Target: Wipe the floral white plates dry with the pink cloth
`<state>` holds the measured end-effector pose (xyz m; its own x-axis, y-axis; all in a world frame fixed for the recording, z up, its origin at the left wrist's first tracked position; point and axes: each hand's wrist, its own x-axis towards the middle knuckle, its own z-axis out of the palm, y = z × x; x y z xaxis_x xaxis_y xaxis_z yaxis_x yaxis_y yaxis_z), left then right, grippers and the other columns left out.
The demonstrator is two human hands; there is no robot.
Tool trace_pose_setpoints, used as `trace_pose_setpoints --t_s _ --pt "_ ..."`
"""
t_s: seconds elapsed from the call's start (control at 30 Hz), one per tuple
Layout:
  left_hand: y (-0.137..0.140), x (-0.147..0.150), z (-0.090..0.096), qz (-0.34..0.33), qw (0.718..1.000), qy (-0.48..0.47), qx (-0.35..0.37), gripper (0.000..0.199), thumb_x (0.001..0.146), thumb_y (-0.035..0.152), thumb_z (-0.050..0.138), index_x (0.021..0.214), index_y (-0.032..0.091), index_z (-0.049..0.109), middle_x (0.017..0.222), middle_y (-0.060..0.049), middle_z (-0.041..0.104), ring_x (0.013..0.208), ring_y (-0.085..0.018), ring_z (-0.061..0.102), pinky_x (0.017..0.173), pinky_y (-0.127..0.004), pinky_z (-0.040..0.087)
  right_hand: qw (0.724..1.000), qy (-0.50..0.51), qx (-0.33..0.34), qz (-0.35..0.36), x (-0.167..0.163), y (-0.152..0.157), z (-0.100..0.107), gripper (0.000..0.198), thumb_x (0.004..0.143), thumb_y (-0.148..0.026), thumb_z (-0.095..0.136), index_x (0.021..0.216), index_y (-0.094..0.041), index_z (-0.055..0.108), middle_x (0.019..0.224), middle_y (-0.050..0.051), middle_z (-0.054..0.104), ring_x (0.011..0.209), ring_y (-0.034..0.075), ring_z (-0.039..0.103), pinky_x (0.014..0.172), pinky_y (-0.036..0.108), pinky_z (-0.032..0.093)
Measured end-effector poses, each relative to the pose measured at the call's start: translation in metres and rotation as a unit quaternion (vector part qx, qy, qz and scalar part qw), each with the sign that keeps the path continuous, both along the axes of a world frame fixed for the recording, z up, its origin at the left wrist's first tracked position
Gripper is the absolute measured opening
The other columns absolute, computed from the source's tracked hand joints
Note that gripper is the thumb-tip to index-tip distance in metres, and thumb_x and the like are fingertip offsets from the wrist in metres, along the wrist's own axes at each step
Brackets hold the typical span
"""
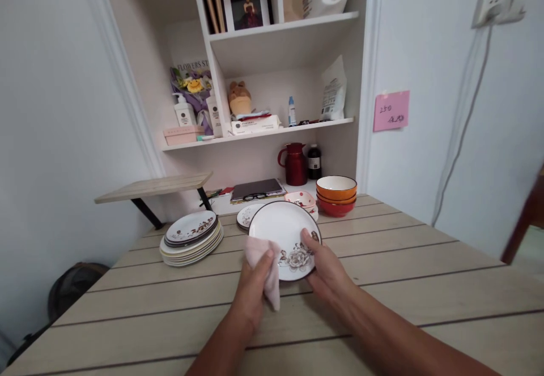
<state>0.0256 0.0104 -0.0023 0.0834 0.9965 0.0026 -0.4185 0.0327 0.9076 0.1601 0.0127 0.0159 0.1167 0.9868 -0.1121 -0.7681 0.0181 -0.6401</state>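
Observation:
A white plate with a dark rim and brown flower print is held up, tilted toward me, over the table. My right hand grips its right edge, thumb on the face and fingers behind. At the lower left edge, my left hand pinches a pale pink cloth against the plate; its fingers are partly hidden behind cloth and plate. Behind the held plate, a smaller flowered plate lies on the table. To the left stands a stack of plates, flower-printed ones on top.
Orange and red bowls are stacked at the back right, beside small pink patterned bowls. A raised wooden shelf stands at the back left. A red jug, a dark laptop and glasses sit at the back.

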Motion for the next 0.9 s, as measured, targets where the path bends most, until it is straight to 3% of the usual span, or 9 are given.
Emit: trace_pose_setpoints --t_s 0.2,0.4,0.6,0.83,0.9 --pt "0.0 -0.019 0.012 0.043 0.992 0.094 0.067 0.048 0.07 0.044 0.076 0.107 0.015 0.069 0.105 -0.011 0.073 0.097 -0.026 0.068 0.083 -0.032 0.054 0.994 -0.04 0.036 0.094 0.008 -0.001 0.009 0.037 0.077 -0.022 0.071 0.111 -0.011 0.063 0.094 0.012 0.076 0.081 0.022 0.072 0.079 0.035 0.058" --pt "0.0 -0.033 0.027 0.117 0.951 0.251 0.14 0.04 0.066 0.048 0.077 0.086 0.013 0.074 0.084 -0.01 0.075 0.079 -0.023 0.068 0.071 -0.028 0.052 0.987 -0.096 0.056 0.112 0.015 -0.001 0.007 0.04 0.069 -0.019 0.077 0.107 -0.012 0.065 0.095 0.012 0.076 0.077 0.022 0.071 0.072 0.034 0.058" --pt "0.0 -0.037 0.029 0.111 0.942 0.286 0.134 0.047 0.064 0.051 0.075 0.087 0.011 0.073 0.082 -0.009 0.075 0.077 -0.024 0.067 0.07 -0.03 0.051 0.98 -0.151 0.061 0.112 0.014 -0.004 0.008 0.048 0.058 -0.018 0.083 0.103 -0.012 0.068 0.09 0.012 0.076 0.078 0.023 0.071 0.075 0.036 0.057" --pt "0.004 -0.048 0.031 0.075 0.929 0.328 0.157 0.045 0.068 0.048 0.072 0.093 0.011 0.072 0.091 -0.011 0.075 0.087 -0.027 0.068 0.079 -0.034 0.051 0.956 -0.204 0.116 0.176 0.026 -0.003 0.013 0.054 0.058 -0.027 0.085 0.107 -0.014 0.068 0.095 0.011 0.076 0.085 0.024 0.07 0.08 0.038 0.054" --pt "0.005 -0.05 0.031 0.06 0.921 0.346 0.169 0.039 0.069 0.044 0.072 0.092 0.012 0.073 0.092 -0.01 0.076 0.087 -0.026 0.068 0.079 -0.033 0.051 0.951 -0.222 0.124 0.177 0.031 -0.004 0.018 0.054 0.059 -0.031 0.084 0.107 -0.016 0.066 0.095 0.009 0.075 0.082 0.023 0.069 0.074 0.035 0.054"
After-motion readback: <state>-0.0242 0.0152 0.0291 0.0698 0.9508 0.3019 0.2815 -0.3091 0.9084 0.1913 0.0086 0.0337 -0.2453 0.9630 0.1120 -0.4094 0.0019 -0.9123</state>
